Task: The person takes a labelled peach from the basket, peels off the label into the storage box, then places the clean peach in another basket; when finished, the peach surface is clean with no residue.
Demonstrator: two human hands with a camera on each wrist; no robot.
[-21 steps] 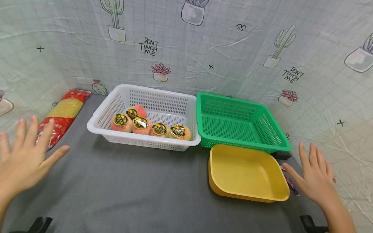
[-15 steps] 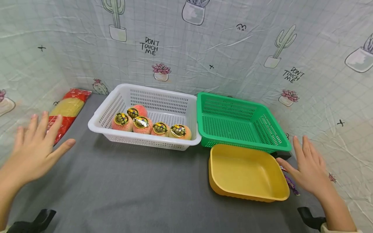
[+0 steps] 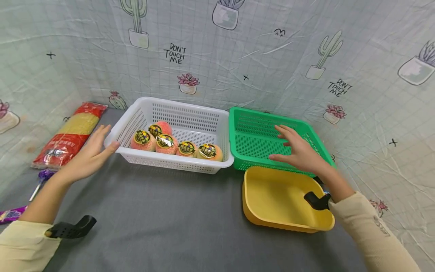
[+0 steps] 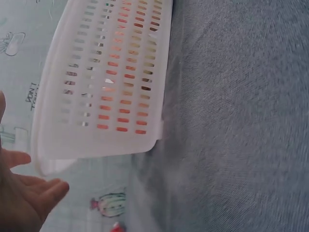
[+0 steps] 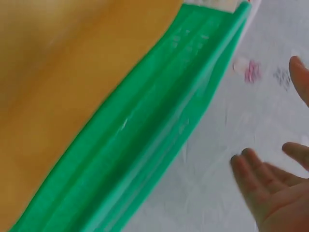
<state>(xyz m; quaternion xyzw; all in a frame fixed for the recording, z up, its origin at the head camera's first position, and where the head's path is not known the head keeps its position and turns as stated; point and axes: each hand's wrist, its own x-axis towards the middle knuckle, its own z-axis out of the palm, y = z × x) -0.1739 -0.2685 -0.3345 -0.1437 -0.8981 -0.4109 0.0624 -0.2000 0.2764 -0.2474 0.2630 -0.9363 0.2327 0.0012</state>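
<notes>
My left hand [image 3: 86, 156] is at the left end of a white plastic basket [image 3: 173, 164], fingers extended and thumb spread. In the left wrist view, fingers [image 4: 41, 193] are close to the basket's corner; I cannot tell whether they touch it. Several round pink-yellow fruits [image 3: 165, 144], peach-like with black and gold labels, lie in the basket's left and front part. Over the green basket [image 3: 259, 145] hovers my right hand [image 3: 299, 151], thumb apart from loosely bent fingers, holding nothing. The right wrist view also shows that hand [image 5: 275, 193] with nothing in it.
A yellow tub [image 3: 282, 204] stands in front of the green basket. Left of the white basket lies a red and yellow packet [image 3: 69, 136]. A purple lollipop [image 3: 44, 177] and a purple wrapper [image 3: 13, 214] are near my left forearm. Printed cloth [image 3: 217, 56] hangs behind.
My left hand has moved right and forward to the white basket's end. My right hand has swung left and forward, from beside the yellow tub to above the green basket.
</notes>
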